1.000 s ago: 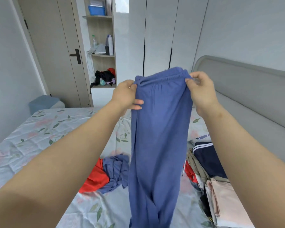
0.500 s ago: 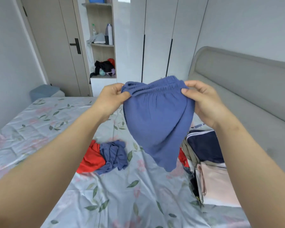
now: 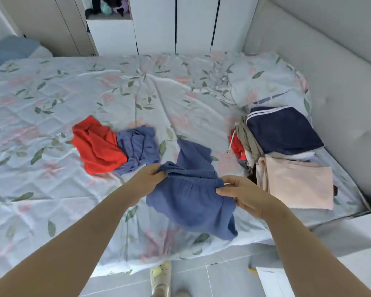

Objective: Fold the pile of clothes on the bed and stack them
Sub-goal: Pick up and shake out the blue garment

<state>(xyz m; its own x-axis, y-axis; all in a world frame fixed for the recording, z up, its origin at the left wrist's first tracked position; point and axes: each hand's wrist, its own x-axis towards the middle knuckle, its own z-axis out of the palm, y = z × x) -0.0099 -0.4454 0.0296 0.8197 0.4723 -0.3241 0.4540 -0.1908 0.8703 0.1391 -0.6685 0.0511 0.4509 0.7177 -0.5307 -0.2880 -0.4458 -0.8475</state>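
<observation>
In the head view, the blue trousers (image 3: 189,202) are being pinched at the waistband corners by the left hand (image 3: 147,179) and the right hand (image 3: 242,194), low over the near edge of the bed (image 3: 73,200). The band is best kept taut and level while being laid flat. The leg ends are being hidden in bunched cloth.
</observation>
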